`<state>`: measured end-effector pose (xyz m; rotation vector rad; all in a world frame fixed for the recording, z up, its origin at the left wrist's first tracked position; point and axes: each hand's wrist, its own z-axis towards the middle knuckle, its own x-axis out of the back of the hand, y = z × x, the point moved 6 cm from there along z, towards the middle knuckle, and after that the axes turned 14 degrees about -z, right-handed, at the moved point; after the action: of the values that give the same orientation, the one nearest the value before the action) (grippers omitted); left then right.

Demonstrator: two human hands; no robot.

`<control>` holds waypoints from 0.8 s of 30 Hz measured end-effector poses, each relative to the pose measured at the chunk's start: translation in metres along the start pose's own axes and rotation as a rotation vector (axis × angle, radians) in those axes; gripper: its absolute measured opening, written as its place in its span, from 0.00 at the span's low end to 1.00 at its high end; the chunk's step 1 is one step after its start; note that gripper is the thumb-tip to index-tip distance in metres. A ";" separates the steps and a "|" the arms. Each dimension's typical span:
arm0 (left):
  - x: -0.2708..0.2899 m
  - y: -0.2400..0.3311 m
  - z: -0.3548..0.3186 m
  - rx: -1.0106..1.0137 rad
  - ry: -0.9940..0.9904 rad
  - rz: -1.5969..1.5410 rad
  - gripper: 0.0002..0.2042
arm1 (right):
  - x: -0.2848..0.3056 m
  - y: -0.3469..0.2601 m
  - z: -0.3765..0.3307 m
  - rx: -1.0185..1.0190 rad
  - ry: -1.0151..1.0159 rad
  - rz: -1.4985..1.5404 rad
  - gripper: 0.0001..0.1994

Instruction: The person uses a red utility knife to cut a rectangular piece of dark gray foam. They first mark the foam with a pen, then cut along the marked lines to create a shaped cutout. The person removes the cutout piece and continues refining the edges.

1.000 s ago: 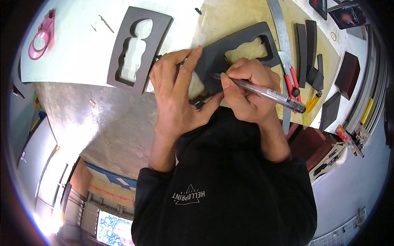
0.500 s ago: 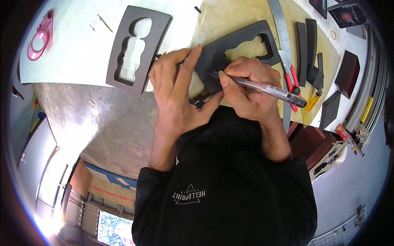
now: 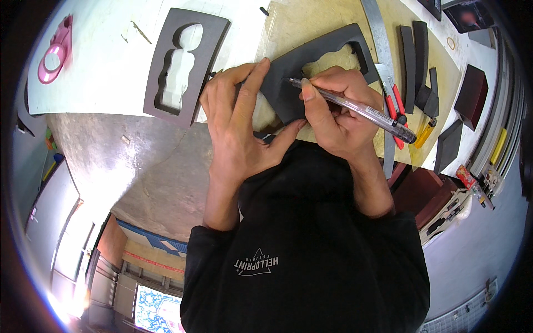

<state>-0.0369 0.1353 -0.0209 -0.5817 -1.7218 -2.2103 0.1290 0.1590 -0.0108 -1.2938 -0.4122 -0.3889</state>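
A dark grey foam panel with a wavy-edged cutout lies tilted on the table in front of me. My left hand is spread along its left end, index fingertip at the upper corner and thumb at the lower one, steadying it without wrapping round it. Pinched in my right hand is a clear pen with a dark end. The pen's tip touches or almost touches the foam left of the cutout. A second grey foam panel, with a similar cutout, lies to the left of my left hand.
Right of the foam are a metal ruler, a red-handled cutter, dark foam strips and a yellow cutter. A dark red block stands further right. A pink tape dispenser lies far left near the table edge.
The pen tip has moved up the foam, away from me, and the right hand has shifted slightly with it. The left hand stays at the panel's left end.
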 end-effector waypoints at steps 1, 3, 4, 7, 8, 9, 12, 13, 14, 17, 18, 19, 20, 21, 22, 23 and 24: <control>0.000 0.000 0.000 0.008 0.000 -0.007 0.42 | 0.003 0.000 -0.001 0.038 0.058 -0.005 0.07; 0.001 0.001 0.001 0.003 0.004 0.001 0.42 | 0.008 0.003 -0.003 0.116 0.171 -0.012 0.07; 0.001 0.001 0.001 -0.009 0.008 0.014 0.43 | 0.010 0.006 -0.003 0.068 0.156 0.031 0.07; 0.002 0.002 0.001 -0.019 0.012 0.041 0.43 | 0.010 0.007 -0.004 0.018 0.089 0.089 0.07; 0.001 0.002 0.001 -0.019 0.012 0.047 0.43 | 0.008 0.002 -0.001 0.067 0.048 0.066 0.07; 0.001 0.002 0.001 -0.008 0.007 0.033 0.42 | 0.005 -0.002 0.003 0.117 0.005 0.045 0.07; 0.000 0.000 0.000 0.008 0.001 -0.002 0.41 | 0.003 -0.001 0.003 0.129 -0.005 -0.007 0.07; 0.000 0.000 0.000 0.003 0.004 -0.008 0.41 | 0.003 0.001 0.002 0.110 -0.002 -0.013 0.07; 0.000 0.000 0.000 -0.003 0.007 -0.014 0.41 | 0.005 0.001 0.002 0.073 -0.004 -0.025 0.07; 0.000 -0.001 0.000 -0.012 0.022 -0.019 0.41 | 0.011 0.002 0.001 0.014 0.014 -0.035 0.07; 0.000 -0.001 0.000 -0.011 0.021 -0.019 0.41 | 0.011 0.004 0.001 0.034 0.042 -0.020 0.07; 0.000 -0.001 0.000 -0.009 0.020 -0.019 0.41 | 0.011 0.005 0.001 0.054 0.069 -0.005 0.07; 0.000 -0.001 0.000 -0.008 0.020 -0.018 0.41 | 0.010 0.006 -0.002 0.066 0.043 -0.004 0.08; 0.001 0.000 0.001 -0.018 0.019 -0.005 0.41 | 0.012 0.009 -0.003 0.078 0.017 -0.001 0.08; 0.001 0.001 0.001 -0.029 0.018 0.009 0.42 | 0.012 0.009 -0.004 0.090 -0.009 0.001 0.09; 0.002 0.002 0.002 -0.040 0.017 0.022 0.42 | 0.011 0.006 -0.002 0.125 -0.015 -0.030 0.09; 0.001 0.001 0.001 -0.032 0.020 0.011 0.42 | 0.011 0.003 -0.001 0.158 -0.022 -0.062 0.09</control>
<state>-0.0373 0.1361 -0.0191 -0.5734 -1.6727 -2.2322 0.1397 0.1585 -0.0080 -1.1340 -0.4933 -0.3867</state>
